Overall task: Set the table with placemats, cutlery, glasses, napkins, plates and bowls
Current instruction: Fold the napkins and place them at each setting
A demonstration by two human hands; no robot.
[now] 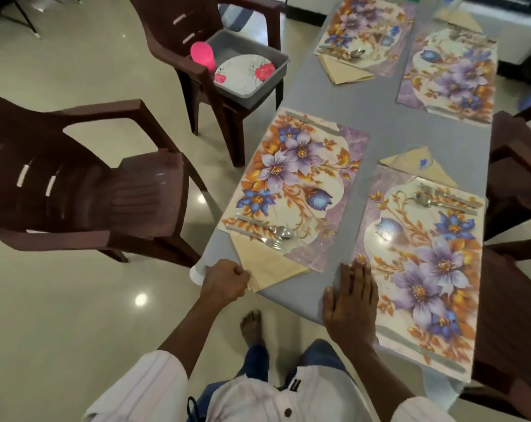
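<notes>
Pinching the near corner of the beige napkin (270, 268), the left hand (226, 281) curled at the grey table's (389, 129) edge. The napkin lay partly under the near-left floral placemat (294, 190), by a spoon (281, 230) and fork (270, 241). The right hand (351, 303) rested flat, fingers straight, against the near-right placemat (425, 269).

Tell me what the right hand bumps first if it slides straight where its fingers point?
Probably the flowery placemat just ahead: the right hand lies flat on the grey table, fingertips at that mat's edge.
</notes>
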